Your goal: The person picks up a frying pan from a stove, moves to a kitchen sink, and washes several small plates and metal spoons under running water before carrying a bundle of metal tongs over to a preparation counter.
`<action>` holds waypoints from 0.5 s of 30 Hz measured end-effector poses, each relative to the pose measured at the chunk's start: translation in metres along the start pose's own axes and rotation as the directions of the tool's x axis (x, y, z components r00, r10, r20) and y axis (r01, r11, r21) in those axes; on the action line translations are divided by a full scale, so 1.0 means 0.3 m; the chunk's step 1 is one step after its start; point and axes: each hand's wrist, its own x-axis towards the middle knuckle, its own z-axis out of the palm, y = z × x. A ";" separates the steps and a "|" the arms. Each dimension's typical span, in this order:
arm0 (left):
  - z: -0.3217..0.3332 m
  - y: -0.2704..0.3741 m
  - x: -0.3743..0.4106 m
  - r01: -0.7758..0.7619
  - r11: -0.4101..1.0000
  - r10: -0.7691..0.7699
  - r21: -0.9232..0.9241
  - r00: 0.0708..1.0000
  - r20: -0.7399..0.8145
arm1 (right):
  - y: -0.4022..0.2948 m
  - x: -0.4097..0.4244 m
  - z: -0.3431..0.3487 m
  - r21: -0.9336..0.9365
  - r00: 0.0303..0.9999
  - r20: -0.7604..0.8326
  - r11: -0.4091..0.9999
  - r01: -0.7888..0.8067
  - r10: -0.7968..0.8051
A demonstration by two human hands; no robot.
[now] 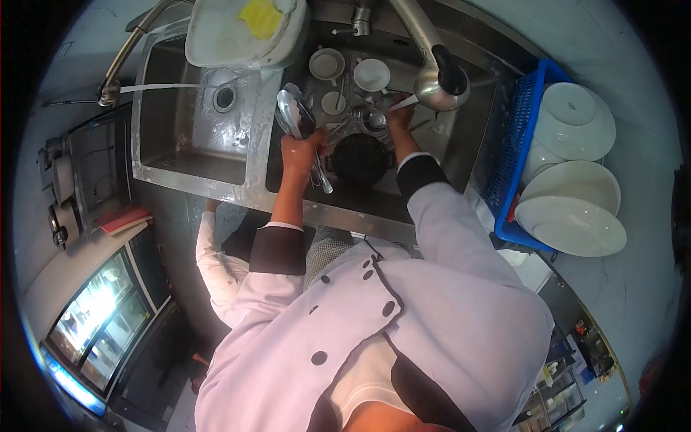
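My left hand grips a bundle of metal utensils, among them what look like scalloped serving tongs, held above the divider side of the right sink basin. Their handle ends stick out below my fist. My right hand is down in that basin among loose cutlery, and a stream of water from the tap head runs across it. Whether its fingers hold a utensil is hidden. A round black pot lies between my wrists. Beyond it are two white cups and a smaller white cup.
Water runs from a second tap into the left basin. A white plastic tub with a yellow cloth straddles the divider's far end. White bowls and plates fill a blue basket at right. Another person's sleeve shows at left.
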 end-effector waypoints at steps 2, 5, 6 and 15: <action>-0.004 -0.015 0.001 0.036 0.997 -0.036 -0.062 0.999 0.004 | -0.041 0.021 -0.116 0.153 0.977 -0.104 0.967 0.203 -0.189; 0.012 -0.026 0.010 0.047 0.989 -0.041 -0.142 0.998 0.045 | -0.122 0.075 -0.267 0.479 0.970 -0.088 0.843 0.242 -0.229; 0.025 -0.028 0.016 0.047 0.987 -0.037 -0.156 0.997 0.069 | -0.153 0.079 -0.296 0.594 0.975 -0.079 0.775 0.214 -0.208; 0.228 -0.093 0.062 0.037 0.950 0.048 -0.311 0.965 0.259 | -0.532 -0.097 -0.553 0.378 0.785 0.410 0.870 0.318 -0.465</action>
